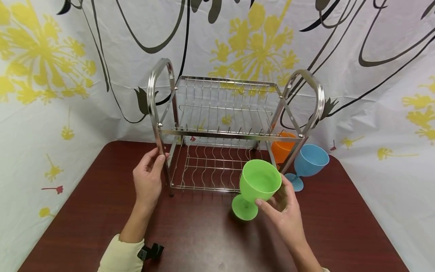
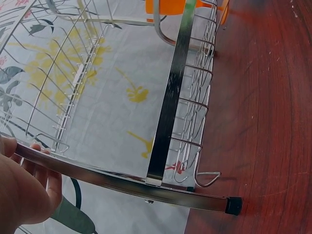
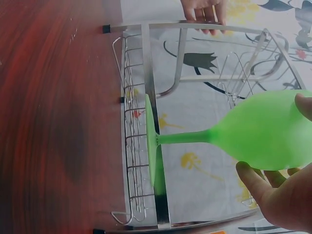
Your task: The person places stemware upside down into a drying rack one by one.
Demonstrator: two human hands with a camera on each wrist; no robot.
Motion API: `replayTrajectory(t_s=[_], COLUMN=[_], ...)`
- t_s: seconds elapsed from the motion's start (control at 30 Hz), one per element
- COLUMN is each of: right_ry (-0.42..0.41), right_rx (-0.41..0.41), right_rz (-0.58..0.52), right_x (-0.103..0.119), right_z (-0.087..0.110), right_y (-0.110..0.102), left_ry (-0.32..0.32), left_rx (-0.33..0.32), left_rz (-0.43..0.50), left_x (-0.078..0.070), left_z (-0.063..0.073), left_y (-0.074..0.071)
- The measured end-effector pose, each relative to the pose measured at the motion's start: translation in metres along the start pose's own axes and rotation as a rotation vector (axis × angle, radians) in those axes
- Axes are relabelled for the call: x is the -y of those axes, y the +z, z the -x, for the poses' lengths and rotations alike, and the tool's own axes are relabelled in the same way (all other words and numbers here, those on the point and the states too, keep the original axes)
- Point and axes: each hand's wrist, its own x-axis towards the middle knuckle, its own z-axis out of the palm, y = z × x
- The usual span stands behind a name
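In the head view a green plastic goblet (image 1: 259, 181) is held upright by its bowl in my right hand (image 1: 287, 215), thumb on the near side and fingers round the far side. Its round foot (image 3: 150, 141) overlaps the front edge of the lower shelf in the right wrist view. My left hand (image 1: 149, 177) grips the left front post of a two-tier metal dish rack (image 1: 231, 134), thumb in front and fingers behind. The same grip on the rack's flat bar shows in the left wrist view, with the hand (image 2: 27, 187) at lower left.
An orange goblet (image 1: 281, 148) stands behind the rack's right post, partly hidden. Right of it a blue goblet (image 1: 310, 162) stands on the dark red table (image 1: 340, 223). A white cloth with yellow flowers (image 1: 261, 53) hangs behind and at both sides.
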Motion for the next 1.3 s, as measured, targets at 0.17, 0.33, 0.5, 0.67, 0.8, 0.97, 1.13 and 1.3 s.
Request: replayTrajectory(t_s=[0.17,0.33,0.5,0.67,0.8,0.97,1.13,1.3], right_ry=[0.012,0.029,0.020,0.020,0.044,0.057,0.047,0.048], right_rx=[0.015,0.042,0.057,0.040,0.040,0.044,0.048,0.058], right_rz=[0.000,0.014,0.018,0.040,0.036,0.048,0.042,0.028], right_x=[-0.001,-0.002,-0.004,-0.006,-0.007,-0.008,-0.008,-0.005], right_z=[-0.003,-0.005,-0.007,-0.007,-0.005,-0.004,-0.004,-0.005], right_y=[0.005,0.008,0.010,0.012,0.013,0.014,0.016,0.017], left_ry=[0.002,-0.005,-0.007,-0.003,0.000,0.011,0.026,0.027], left_rx=[0.000,0.007,-0.004,-0.010,-0.017,-0.020,-0.020,-0.023], left_rz=[-0.027,-0.054,-0.046,-0.083,-0.103,-0.122,-0.134,-0.149], left_x=[-0.001,0.001,0.002,0.001,0.000,0.002,0.002,0.002], left_z=[0.001,0.002,0.001,0.003,0.005,0.007,0.008,0.009], left_y=[0.000,-0.001,0.000,0.001,0.000,-0.001,-0.001,-0.002])
